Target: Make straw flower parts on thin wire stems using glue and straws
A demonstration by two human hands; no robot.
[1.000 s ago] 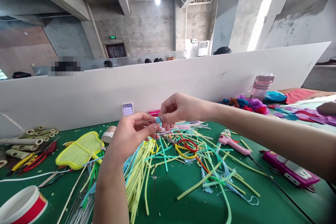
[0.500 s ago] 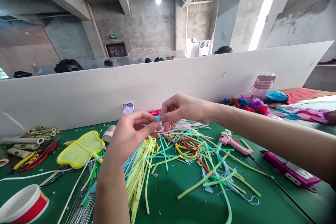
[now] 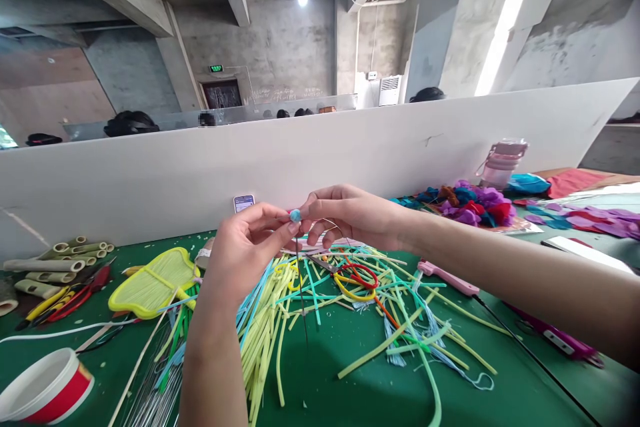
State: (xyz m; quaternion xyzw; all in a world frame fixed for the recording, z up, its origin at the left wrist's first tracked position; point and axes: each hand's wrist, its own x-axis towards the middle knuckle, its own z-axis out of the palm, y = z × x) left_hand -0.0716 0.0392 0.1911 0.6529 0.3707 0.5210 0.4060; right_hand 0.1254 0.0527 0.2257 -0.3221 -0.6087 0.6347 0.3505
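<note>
Both hands meet over the middle of the table. Between the thumb and fingers of my left hand (image 3: 245, 240) is a small light-blue rolled bud (image 3: 295, 215), its thin dark stem (image 3: 302, 287) hanging down below. My right hand (image 3: 353, 213) pinches at the bud's right side with thumb and forefinger, the other fingers curled beneath. A fine thread or wire (image 3: 341, 229) loops out from under the right fingers. The exact grip of the right fingertips is too small to make out.
Yellow-green strips (image 3: 265, 347), scissors (image 3: 355, 281) and a pink glue gun (image 3: 447, 277) lie on the green table. Left are a yellow woven fan shape (image 3: 155, 283), bamboo pieces (image 3: 45, 267) and a white-red tub (image 3: 75, 383). Fabric petals (image 3: 480, 203) and a bottle (image 3: 503, 163) stand right.
The bud has moved slightly up and left with both hands. The stem's lower end has swung right. The right lower fingers have spread a little, and the thread loop shows more.
</note>
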